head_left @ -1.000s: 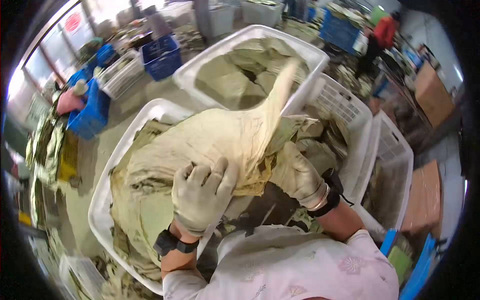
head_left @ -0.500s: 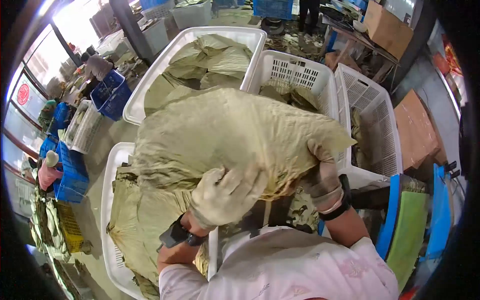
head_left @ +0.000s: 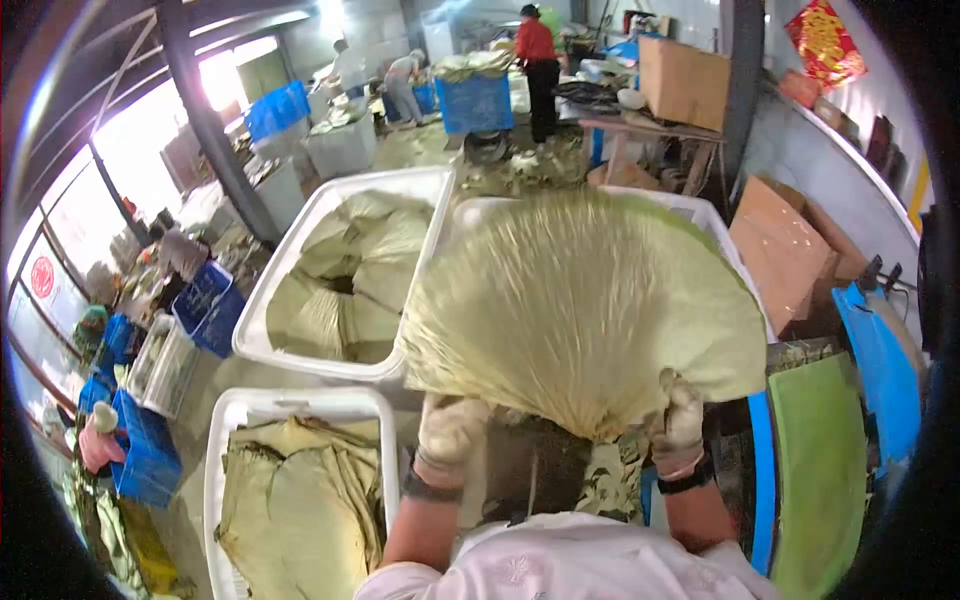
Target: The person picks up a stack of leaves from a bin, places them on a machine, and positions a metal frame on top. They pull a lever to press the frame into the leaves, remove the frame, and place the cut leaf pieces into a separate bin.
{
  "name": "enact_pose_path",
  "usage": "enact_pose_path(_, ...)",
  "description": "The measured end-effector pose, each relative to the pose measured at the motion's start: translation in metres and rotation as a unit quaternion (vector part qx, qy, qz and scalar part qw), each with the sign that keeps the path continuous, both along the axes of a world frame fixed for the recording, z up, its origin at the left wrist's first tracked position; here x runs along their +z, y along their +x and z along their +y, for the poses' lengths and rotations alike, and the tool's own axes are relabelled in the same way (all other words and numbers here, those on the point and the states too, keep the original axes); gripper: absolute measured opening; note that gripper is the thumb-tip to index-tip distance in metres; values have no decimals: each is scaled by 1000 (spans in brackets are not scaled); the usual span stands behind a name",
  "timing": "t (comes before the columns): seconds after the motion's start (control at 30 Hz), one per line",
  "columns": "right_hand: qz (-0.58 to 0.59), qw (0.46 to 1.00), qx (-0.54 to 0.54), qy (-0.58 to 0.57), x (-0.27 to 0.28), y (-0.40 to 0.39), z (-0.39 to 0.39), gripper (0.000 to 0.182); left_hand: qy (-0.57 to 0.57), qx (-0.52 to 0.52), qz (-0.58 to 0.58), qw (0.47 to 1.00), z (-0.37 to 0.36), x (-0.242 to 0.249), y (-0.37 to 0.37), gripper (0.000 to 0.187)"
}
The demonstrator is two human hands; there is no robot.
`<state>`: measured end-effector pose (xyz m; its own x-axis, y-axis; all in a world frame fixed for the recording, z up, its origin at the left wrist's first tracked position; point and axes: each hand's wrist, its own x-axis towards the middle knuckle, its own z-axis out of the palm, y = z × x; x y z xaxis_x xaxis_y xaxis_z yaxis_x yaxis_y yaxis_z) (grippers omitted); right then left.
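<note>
A white plastic tub (head_left: pixel 262 330) of dried leaves is seen up-left of the left hand, another white leaf-filled crate (head_left: pixel 222 440) just left of it. Brown cardboard boxes (head_left: pixel 785 250) are stacked up-right of the right hand.

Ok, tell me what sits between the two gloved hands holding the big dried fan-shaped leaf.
In the head view, the leaf's narrow lower edge spans from left hand to right hand; beneath it, a dark patterned apron.
</note>
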<state>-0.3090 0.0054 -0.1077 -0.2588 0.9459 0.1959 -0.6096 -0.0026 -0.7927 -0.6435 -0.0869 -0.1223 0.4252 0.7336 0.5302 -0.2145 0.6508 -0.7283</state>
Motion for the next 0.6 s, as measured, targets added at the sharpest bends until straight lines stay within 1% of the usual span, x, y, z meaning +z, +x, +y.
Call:
enact_pose_path(0.03, 39, 999, -5, 34, -22, 20, 7, 14, 59, 165, 337, 925, 6, 0, 21, 48)
enact_pose_path(0.07, 73, 995, -9, 64, -36, 39, 12, 22, 29, 318, 512, 797, 5, -8, 42, 51)
enact_pose_path(0.1, 74, 995, -17, 67, -42, 56, 16, 22, 37, 378, 547, 746, 8, 0, 60, 50)
enact_pose_path(0.13, 22, 992, -64, 106, -46, 73, 17, 26, 40, 434, 582, 687, 11, 8, 79, 48)
enact_pose_path(0.17, -12, 990, -98, 97, -26, 76, 4, 27, 35, 483, 613, 624, 15, 16, 97, 47)
enact_pose_path(0.2, -48, 987, -130, 85, -5, 79, -9, 29, -21, 504, 642, 578, 17, 45, 120, 45)
enact_pose_path(0.23, -83, 981, -161, 71, 16, 82, -21, 31, -74, 517, 669, 529, 20, 60, 139, 43)
enact_pose_path(0.27, -78, 982, -161, 62, 27, 90, -27, 27, -25, 518, 655, 550, 23, 63, 147, 43)
enact_pose_path(0.3, -72, 980, -179, 52, 24, 108, -30, 26, -4, 497, 662, 561, 27, 65, 157, 43)
enact_pose_path(0.33, -65, 977, -196, 43, 21, 125, -33, 26, -14, 511, 657, 554, 31, 68, 169, 44)
enact_pose_path(0.37, -66, 976, -200, 55, 1, 143, -27, 27, -27, 528, 651, 545, 35, 70, 179, 44)
enact_pose_path(0.4, -65, 974, -209, 61, 0, 157, -31, 30, -21, 546, 690, 475, 41, 59, 185, 50)
enact_pose_path(0.43, -64, 972, -218, 67, -1, 170, -36, 34, -5, 536, 693, 481, 38, 64, 200, 50)
enact_pose_path(0.47, 124, 980, -144, 57, 16, 172, -47, 41, -10, 529, 698, 483, 33, 74, 218, 52)
enact_pose_path(0.5, 306, 949, -61, 53, 25, 178, -53, 50, -16, 524, 701, 484, 33, 80, 232, 54)
enact_pose_path(0.53, 335, 938, -57, 64, 23, 188, -57, 51, -19, 503, 696, 513, 34, 69, 240, 52)
enact_pose_path(0.57, 338, 936, -73, 71, 15, 201, -59, 51, -4, 495, 697, 518, 41, 58, 245, 52)
enact_pose_path(0.6, 265, 953, -138, 46, 0, 214, -61, 50, -2, 465, 720, 515, 49, 46, 248, 50)
